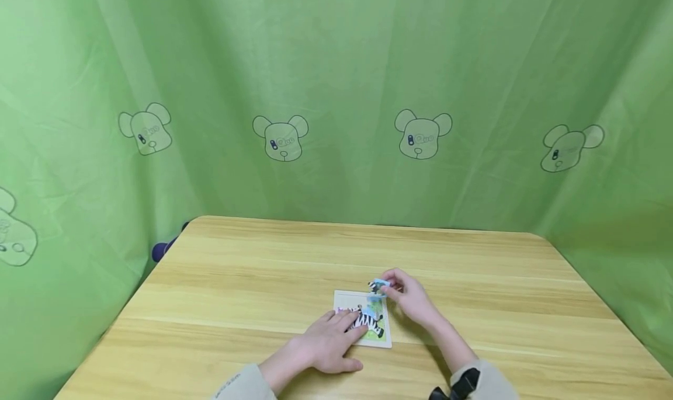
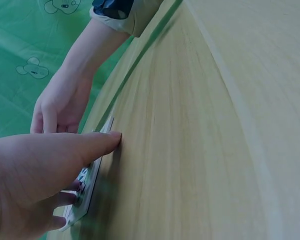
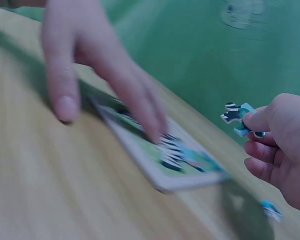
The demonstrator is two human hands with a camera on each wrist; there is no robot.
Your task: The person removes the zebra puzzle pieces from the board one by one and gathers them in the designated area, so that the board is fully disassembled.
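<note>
A small jigsaw puzzle board with a zebra picture and a pale frame lies flat on the table. My left hand rests on its left part with fingers spread, covering some of the picture. Above the board's far right corner, my right hand pinches a puzzle piece between thumb and fingers. Blue with black-and-white stripes, that piece is held up off the table in the right wrist view. In the left wrist view, the left thumb reaches past the board's near edge.
Another small blue-and-white puzzle piece lies on the table below the right hand. The wooden table has light grain. A green curtain with bear-head prints hangs behind and along both sides.
</note>
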